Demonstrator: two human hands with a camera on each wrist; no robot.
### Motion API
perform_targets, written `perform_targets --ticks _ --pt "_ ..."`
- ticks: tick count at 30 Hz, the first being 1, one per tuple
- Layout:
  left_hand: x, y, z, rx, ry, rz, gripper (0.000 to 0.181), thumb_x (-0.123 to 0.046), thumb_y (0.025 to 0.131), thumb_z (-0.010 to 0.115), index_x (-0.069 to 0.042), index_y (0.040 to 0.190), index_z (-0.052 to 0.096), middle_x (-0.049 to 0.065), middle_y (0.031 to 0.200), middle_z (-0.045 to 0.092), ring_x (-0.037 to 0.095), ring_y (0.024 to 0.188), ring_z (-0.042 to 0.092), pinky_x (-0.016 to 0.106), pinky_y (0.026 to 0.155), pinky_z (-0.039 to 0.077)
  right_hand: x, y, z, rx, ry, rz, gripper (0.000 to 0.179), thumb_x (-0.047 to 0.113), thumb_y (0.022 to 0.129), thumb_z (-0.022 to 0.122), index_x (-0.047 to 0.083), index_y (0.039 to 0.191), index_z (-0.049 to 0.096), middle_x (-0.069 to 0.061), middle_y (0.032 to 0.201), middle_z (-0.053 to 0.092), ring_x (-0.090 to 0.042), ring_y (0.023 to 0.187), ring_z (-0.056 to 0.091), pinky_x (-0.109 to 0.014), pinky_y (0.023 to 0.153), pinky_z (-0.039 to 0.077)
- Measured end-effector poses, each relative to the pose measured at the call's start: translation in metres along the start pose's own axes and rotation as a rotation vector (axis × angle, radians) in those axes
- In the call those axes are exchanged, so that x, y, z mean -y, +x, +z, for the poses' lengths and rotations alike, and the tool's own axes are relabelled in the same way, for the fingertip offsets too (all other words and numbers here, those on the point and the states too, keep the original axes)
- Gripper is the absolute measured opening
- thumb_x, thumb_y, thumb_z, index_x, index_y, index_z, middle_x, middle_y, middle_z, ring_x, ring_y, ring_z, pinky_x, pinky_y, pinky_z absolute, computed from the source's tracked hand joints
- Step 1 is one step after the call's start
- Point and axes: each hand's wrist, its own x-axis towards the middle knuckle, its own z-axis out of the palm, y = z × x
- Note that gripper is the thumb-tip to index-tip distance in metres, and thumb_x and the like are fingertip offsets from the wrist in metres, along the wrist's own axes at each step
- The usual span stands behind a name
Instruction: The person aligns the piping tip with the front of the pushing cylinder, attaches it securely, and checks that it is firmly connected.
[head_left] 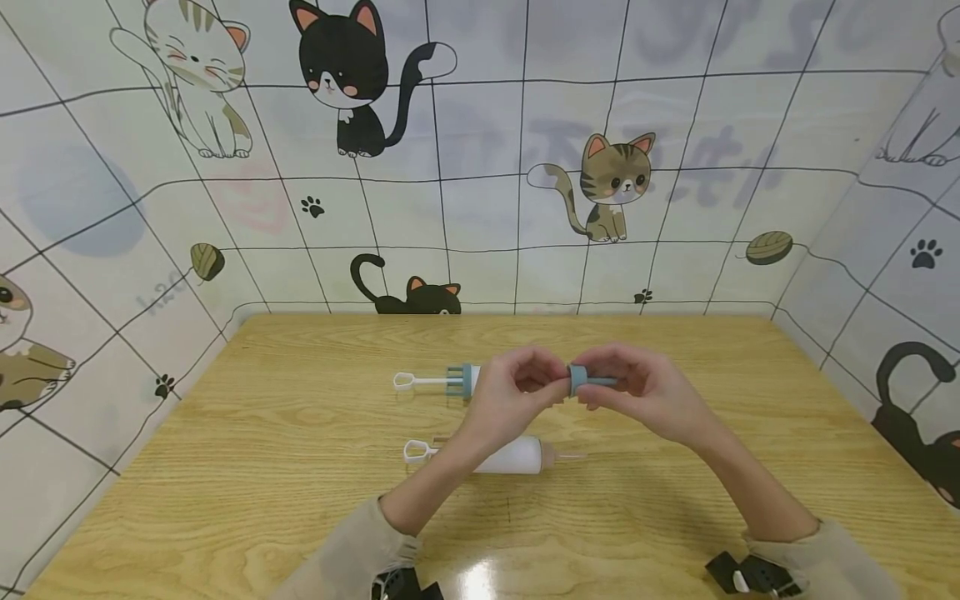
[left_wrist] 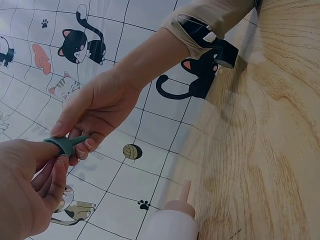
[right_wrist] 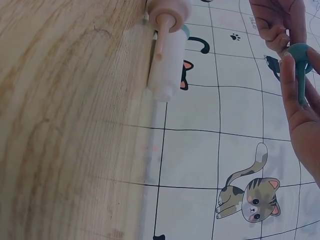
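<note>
A teal nozzle cap (head_left: pixel 577 380) with a thin spout is held up over the table between both hands. My right hand (head_left: pixel 648 392) pinches it from the spout side, fingers around the cap. My left hand (head_left: pixel 517 392) grips its open rim; in the left wrist view a left finger reaches into the cap (left_wrist: pixel 62 145). Behind the left hand lies a white bottle (right_wrist: pixel 167 70), uncapped at its neck, with a teal pronged base (head_left: pixel 459 381) and a white loop handle (head_left: pixel 405 381). Closer to me lies another white bottle (head_left: pixel 517 456) with a pink nozzle cap (head_left: pixel 548 455).
The wooden table (head_left: pixel 262 467) carries both bottles side by side, their loop handles pointing left. A white loop handle (head_left: pixel 417 452) sticks out beyond the left forearm. Cat-printed cloth (head_left: pixel 480 200) stands along the back and sides.
</note>
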Motion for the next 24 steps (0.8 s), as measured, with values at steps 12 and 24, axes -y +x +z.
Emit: perform_targets --ticks 12,24 --pt "-0.003 0.000 -0.003 -0.003 0.009 -0.005 0.011 -0.013 0.092 0.076 -0.007 0.098 0.069 0.003 0.089 0.070 0.012 0.079 0.065 0.025 0.073 0.054 -0.001 0.001 -0.004 -0.009 0.011 -0.034 0.030 -0.012 0.094 0.061 -0.008 0.124 0.060 -0.008 0.109 0.071 -0.020 0.090 0.071 -0.035 0.073 0.059" --pt "0.000 0.002 -0.009 -0.008 0.030 0.022 0.010 -0.013 0.093 0.074 -0.007 0.100 0.069 0.003 0.094 0.069 0.012 0.082 0.064 0.029 0.077 0.055 -0.005 0.000 -0.011 -0.025 0.027 -0.061 0.030 -0.014 0.094 0.059 -0.011 0.124 0.058 -0.010 0.102 0.071 -0.019 0.085 0.070 -0.033 0.072 0.059"
